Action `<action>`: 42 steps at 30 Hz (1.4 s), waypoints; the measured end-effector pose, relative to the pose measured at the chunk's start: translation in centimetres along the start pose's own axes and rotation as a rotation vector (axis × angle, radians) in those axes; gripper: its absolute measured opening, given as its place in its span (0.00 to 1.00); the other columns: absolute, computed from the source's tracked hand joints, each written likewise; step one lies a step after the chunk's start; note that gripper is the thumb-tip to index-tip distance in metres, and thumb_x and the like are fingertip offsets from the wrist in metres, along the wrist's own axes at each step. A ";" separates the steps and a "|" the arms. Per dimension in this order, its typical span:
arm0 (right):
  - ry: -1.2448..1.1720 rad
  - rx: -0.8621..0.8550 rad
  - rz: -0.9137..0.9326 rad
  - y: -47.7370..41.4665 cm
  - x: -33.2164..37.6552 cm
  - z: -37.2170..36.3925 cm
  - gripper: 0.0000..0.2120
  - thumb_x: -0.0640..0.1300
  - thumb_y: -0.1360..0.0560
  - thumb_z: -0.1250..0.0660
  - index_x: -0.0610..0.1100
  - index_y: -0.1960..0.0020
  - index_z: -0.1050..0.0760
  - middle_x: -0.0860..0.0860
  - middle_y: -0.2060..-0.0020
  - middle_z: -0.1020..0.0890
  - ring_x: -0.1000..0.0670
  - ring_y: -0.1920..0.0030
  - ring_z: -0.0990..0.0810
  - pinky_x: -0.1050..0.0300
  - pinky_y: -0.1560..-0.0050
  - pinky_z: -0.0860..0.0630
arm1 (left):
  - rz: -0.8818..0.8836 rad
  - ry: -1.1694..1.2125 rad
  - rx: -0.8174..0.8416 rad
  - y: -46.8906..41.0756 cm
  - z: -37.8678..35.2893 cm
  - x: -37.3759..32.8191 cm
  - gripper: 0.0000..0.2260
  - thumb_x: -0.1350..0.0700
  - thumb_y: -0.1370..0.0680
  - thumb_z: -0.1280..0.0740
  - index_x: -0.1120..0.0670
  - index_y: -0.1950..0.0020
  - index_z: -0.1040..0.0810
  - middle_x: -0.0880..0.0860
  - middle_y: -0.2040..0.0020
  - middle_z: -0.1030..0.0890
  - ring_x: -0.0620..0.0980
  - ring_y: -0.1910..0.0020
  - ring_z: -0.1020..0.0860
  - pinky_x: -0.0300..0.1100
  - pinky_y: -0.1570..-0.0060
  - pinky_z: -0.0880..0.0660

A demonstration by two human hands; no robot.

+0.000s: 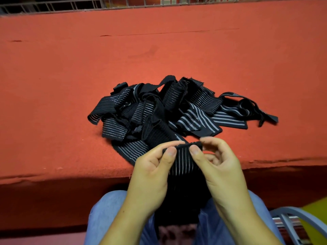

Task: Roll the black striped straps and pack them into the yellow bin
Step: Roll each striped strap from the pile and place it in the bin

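**Two hands pinching the top edge of a black striped strap over a lap**

A black striped strap (182, 160) is hanging upright between two hands, just in front of the near edge of a table. Its lower part is trailing down over the person's lap. The left hand (152, 174) is pinching the strap's top left corner, thumb pressing on the front and fingers curling behind. The right hand (218, 167) is pinching the top right corner the same way. The top edge is looking folded over or thickened between the two thumbs.

Just beyond the hands, a loose pile of straps (159, 110) is lying tangled and unrolled on the table's red felt surface (70, 68). One strap from the pile is reaching the table edge beside the left hand.

Blue trousers (106, 218) are showing below the wrists. At the lower right, a corner of the yellow bin (316, 209) is peeking out behind a grey metal frame (290, 213). A wire rack (70, 5) is running along the table's far edge.
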State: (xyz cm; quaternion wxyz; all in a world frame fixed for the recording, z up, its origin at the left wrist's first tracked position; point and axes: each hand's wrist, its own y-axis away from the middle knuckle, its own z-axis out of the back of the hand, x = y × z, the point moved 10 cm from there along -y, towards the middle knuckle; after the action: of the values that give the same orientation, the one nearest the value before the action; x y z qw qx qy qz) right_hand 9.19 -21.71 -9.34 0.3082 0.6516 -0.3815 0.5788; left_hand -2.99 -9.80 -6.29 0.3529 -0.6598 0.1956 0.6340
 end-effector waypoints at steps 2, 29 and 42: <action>0.021 0.080 -0.008 -0.4 0.3 -0.3 0.14 0.53 0.30 0.22 0.50 0.47 0.15 0.48 0.52 0.12 0.51 0.54 0.16 0.53 0.47 0.21 | 0.006 0.010 -0.012 -0.1 0.4 0.1 0.11 0.53 0.18 0.37 0.51 0.44 0.15 0.48 0.47 0.12 0.46 0.45 0.15 0.37 0.43 0.23; -0.062 0.351 -0.010 -0.1 1.5 -1.6 0.19 0.28 0.23 0.31 0.49 0.43 0.14 0.45 0.48 0.12 0.54 0.51 0.15 0.66 0.52 0.22 | -0.008 0.025 0.053 -0.3 1.8 -0.1 0.08 0.58 0.24 0.28 0.49 0.47 0.13 0.46 0.48 0.13 0.41 0.47 0.16 0.31 0.47 0.25; -0.077 0.281 -0.128 -0.1 0.0 -1.2 0.10 0.38 0.25 0.28 0.40 0.45 0.15 0.41 0.52 0.11 0.46 0.51 0.12 0.61 0.54 0.17 | -0.050 -0.002 0.127 -0.4 1.1 -0.5 0.04 0.58 0.21 0.29 0.55 0.49 0.14 0.47 0.42 0.14 0.47 0.39 0.17 0.37 0.38 0.25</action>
State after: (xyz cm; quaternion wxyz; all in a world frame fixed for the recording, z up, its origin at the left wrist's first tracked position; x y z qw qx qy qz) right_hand 8.65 -20.62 -9.14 0.2352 0.7330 -0.2659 0.5802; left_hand -3.59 -8.83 -5.67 0.4099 -0.6403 0.2184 0.6118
